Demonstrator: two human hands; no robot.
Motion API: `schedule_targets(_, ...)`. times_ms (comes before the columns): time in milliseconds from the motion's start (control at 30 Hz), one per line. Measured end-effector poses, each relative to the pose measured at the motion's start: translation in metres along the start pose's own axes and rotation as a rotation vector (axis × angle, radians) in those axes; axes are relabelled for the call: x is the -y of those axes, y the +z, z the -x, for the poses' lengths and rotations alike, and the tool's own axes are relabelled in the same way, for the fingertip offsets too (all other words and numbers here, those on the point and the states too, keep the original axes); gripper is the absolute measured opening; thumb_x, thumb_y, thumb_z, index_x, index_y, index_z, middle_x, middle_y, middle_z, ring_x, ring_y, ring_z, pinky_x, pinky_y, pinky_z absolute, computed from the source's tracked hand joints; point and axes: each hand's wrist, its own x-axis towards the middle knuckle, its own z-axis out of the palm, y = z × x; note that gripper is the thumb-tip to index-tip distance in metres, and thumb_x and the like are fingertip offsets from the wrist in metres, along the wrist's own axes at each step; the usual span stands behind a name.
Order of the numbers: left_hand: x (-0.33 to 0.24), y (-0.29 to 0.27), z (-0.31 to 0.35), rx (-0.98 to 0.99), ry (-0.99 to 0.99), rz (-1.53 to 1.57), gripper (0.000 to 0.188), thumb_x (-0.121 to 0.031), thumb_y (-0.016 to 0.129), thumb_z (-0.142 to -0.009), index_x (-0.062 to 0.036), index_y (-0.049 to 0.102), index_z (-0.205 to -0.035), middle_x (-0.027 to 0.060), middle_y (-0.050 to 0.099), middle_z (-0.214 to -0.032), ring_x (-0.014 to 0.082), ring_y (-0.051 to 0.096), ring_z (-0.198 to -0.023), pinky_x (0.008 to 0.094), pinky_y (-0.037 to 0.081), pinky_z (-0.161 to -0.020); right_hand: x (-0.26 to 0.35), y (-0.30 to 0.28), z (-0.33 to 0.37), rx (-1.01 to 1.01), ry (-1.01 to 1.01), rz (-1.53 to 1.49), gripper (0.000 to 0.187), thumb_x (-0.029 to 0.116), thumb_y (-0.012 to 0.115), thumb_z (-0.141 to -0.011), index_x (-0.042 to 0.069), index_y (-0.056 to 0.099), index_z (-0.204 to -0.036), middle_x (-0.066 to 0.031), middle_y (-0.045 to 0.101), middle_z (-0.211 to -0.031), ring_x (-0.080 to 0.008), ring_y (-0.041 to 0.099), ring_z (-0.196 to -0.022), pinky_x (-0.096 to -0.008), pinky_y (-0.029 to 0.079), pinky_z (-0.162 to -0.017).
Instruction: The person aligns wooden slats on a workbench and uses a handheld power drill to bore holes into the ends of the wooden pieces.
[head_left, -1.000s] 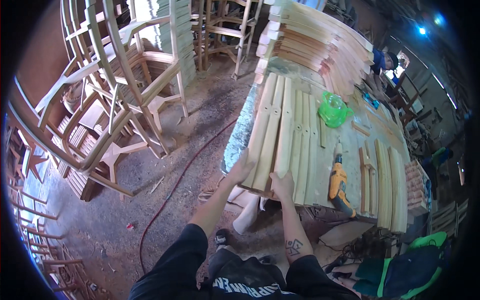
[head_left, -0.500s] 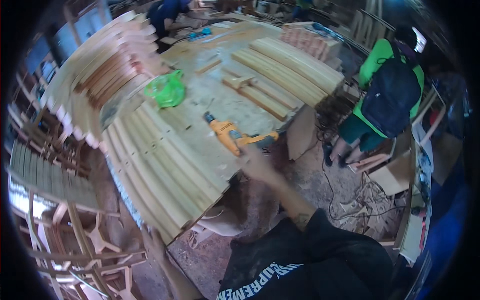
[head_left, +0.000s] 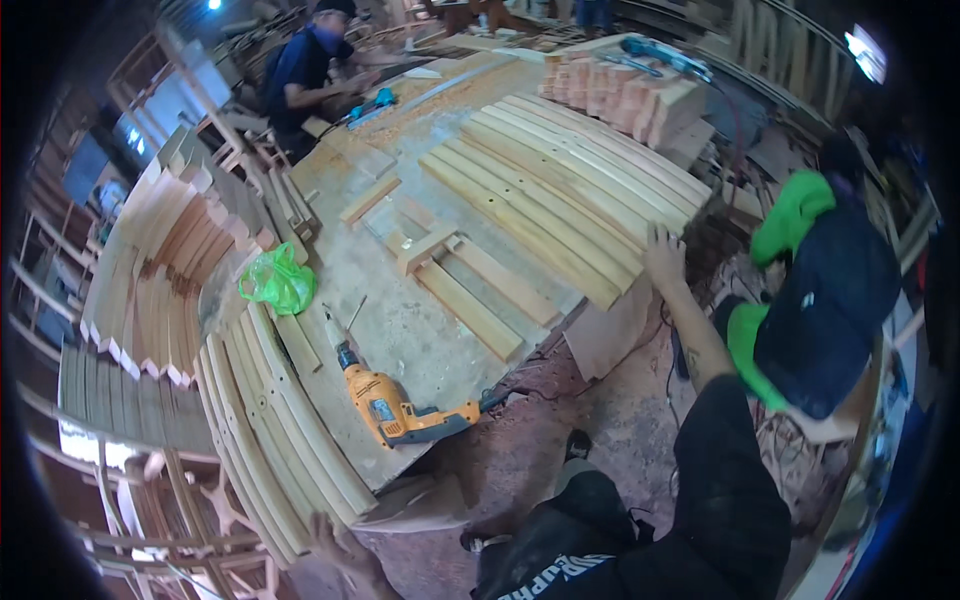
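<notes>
A yellow corded power drill [head_left: 395, 405] lies on its side on the worktable [head_left: 400, 350] near its front edge, with nobody holding it. My right hand [head_left: 665, 258] reaches to the near end of a row of pale wooden slats [head_left: 570, 180], its fingers stretched out and touching the slat ends. At the lower left, my left hand [head_left: 342, 550] is by the near end of another row of curved wooden slats [head_left: 285, 420]; its fingers are apart and hold nothing. Dark drilled holes show in both rows.
A green plastic bag [head_left: 278, 280] and loose wooden strips [head_left: 465, 315] lie mid-table. Stacked curved wood [head_left: 165, 260] stands left, cut blocks [head_left: 625, 95] at the back. A person with a backpack [head_left: 825, 290] bends down at right; another person [head_left: 310, 75] works across the table.
My right hand has let go of the drill, now lying on the table, and moved right to the far row of slats. My view has shifted; the person at right now bends lower.
</notes>
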Motion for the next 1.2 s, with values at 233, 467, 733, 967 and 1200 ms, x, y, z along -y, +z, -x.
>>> schedule_targets(233, -0.125, 0.03, 0.031, 0.105, -0.282, 0.341, 0.026, -0.011, 0.055, -0.087, 0.0006, 0.059, -0.11, 0.0182, 0.054, -0.121, 0.0339, 0.05, -0.115, 0.0413, 0.041, -0.094, 0.006, -0.058, -0.029, 0.569, 0.075, -0.236, 0.058, 0.024, 0.075, -0.062, -0.005, 0.053, -0.107, -0.0246, 0.057, -0.11, -0.0374, 0.057, -0.105, -0.0494, 0.045, -0.089)
schedule_targets(467, -0.177, 0.013, 0.072, 0.367, -0.11, 0.292, 0.027, -0.007, 0.062, -0.082, 0.0, 0.061, -0.107, 0.0189, 0.061, -0.109, 0.0338, 0.059, -0.103, 0.0375, 0.046, -0.089, -0.023, -0.03, 0.016, 1.152, 0.492, -1.467, 0.048, 0.021, 0.067, -0.072, -0.007, 0.053, -0.109, -0.0175, 0.062, -0.1, -0.0221, 0.063, -0.091, -0.0326, 0.053, -0.075)
schedule_targets(733, -0.167, -0.034, 0.193, 0.487, -0.266, 0.303, 0.029, -0.011, 0.064, -0.08, -0.0021, 0.061, -0.107, 0.0195, 0.061, -0.106, 0.0364, 0.059, -0.098, 0.0387, 0.048, -0.085, -0.008, -0.109, 0.173, 1.053, 0.372, -1.783, 0.027, 0.007, 0.058, -0.075, -0.003, 0.057, -0.1, -0.0114, 0.062, -0.084, -0.0202, 0.064, -0.072, -0.0318, 0.053, -0.064)
schedule_targets(967, -0.155, -0.069, 0.277, 0.68, -0.324, 0.23, 0.028, -0.018, 0.062, -0.082, -0.0045, 0.062, -0.106, 0.0195, 0.062, -0.102, 0.0378, 0.06, -0.095, 0.0406, 0.049, -0.081, -0.031, -0.209, 0.31, 1.132, 0.268, -1.663, 0.042, 0.003, 0.069, -0.066, -0.002, 0.056, -0.106, -0.0051, 0.059, -0.08, -0.0135, 0.059, -0.063, -0.0257, 0.049, -0.056)
schedule_targets(1200, -0.197, -0.05, 0.253, 0.74, -0.155, 0.304, 0.034, -0.023, 0.06, -0.083, -0.006, 0.059, -0.112, 0.0195, 0.062, -0.105, 0.0384, 0.059, -0.096, 0.0425, 0.049, -0.083, -0.073, -0.205, 0.352, 1.119, 0.242, -1.607, 0.052, 0.007, 0.074, -0.061, -0.002, 0.055, -0.11, -0.0019, 0.058, -0.083, -0.0111, 0.057, -0.069, -0.0246, 0.047, -0.06)
